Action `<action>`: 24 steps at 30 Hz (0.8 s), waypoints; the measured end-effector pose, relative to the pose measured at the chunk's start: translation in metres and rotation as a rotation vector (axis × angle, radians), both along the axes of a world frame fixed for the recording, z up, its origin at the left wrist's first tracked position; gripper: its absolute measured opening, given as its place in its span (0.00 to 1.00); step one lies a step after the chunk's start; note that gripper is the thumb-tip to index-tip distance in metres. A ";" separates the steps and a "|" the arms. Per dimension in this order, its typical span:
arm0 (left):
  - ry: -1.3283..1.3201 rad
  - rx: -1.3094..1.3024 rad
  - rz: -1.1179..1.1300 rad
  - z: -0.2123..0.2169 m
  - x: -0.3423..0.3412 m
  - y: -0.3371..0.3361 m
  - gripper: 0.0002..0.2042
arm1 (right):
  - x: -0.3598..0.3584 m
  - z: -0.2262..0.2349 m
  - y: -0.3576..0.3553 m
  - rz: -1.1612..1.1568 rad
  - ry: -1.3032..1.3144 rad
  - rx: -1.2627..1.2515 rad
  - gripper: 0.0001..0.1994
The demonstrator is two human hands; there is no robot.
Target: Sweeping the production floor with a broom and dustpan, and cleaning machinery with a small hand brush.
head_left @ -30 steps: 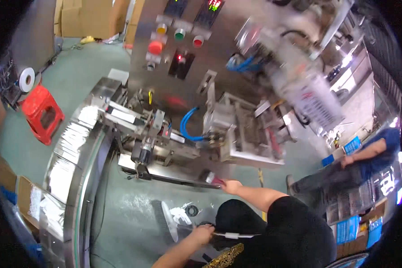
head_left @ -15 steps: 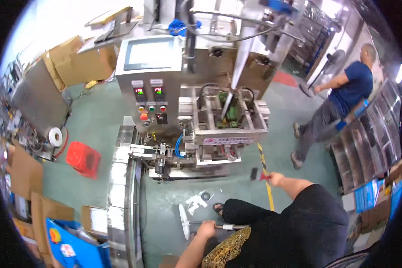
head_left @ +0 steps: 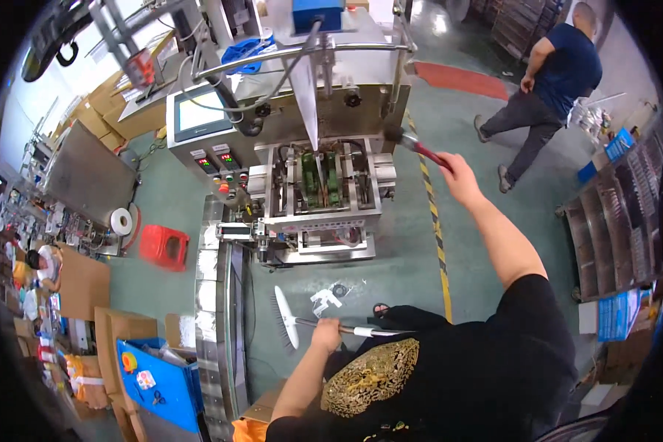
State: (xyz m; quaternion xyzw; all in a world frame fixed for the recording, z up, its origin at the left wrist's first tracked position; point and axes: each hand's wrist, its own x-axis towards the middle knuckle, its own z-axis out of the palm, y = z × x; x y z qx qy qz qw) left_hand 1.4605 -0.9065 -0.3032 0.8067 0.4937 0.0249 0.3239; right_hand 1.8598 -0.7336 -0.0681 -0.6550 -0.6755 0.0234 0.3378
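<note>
My left hand (head_left: 326, 335) is closed around the pole of a broom (head_left: 286, 317), whose white head with dark bristles points left, beside the metal conveyor. My right arm is stretched forward, and my right hand (head_left: 458, 177) grips the red handle of a brush (head_left: 431, 154). The brush's dark tip is at the right side of a metal machine (head_left: 320, 221); I cannot tell whether they touch. Green parts sit inside the machine's open frame, below a white film strip (head_left: 306, 103) that hangs down.
Left of the machine runs a metal conveyor (head_left: 208, 295), with a red plastic stool (head_left: 163, 248) beyond it. White scraps (head_left: 324, 299) lie on the floor. A blue box (head_left: 158, 383) stands at near left. A person (head_left: 556, 74) walks at far right, near a metal rack (head_left: 619, 228).
My right hand has carried the brush up and away, to the machine's right side. My left hand still holds the broom. The person at right has moved farther off, and my view has shifted.
</note>
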 end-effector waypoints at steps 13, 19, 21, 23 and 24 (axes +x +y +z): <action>0.112 -0.059 0.134 0.021 0.052 -0.019 0.06 | -0.037 -0.023 0.139 0.349 -0.015 -0.049 0.15; 0.103 -0.072 0.160 0.026 0.055 -0.021 0.06 | -0.062 -0.020 0.160 0.340 -0.058 -0.064 0.14; 0.098 -0.081 0.153 0.026 0.056 -0.020 0.06 | -0.070 -0.017 0.168 0.352 -0.129 -0.047 0.15; 0.186 -0.130 0.144 0.026 0.056 -0.018 0.06 | -0.077 -0.014 0.174 0.337 -0.157 -0.030 0.16; 0.122 -0.110 0.144 0.026 0.057 -0.017 0.06 | -0.080 -0.012 0.175 0.361 -0.191 -0.070 0.16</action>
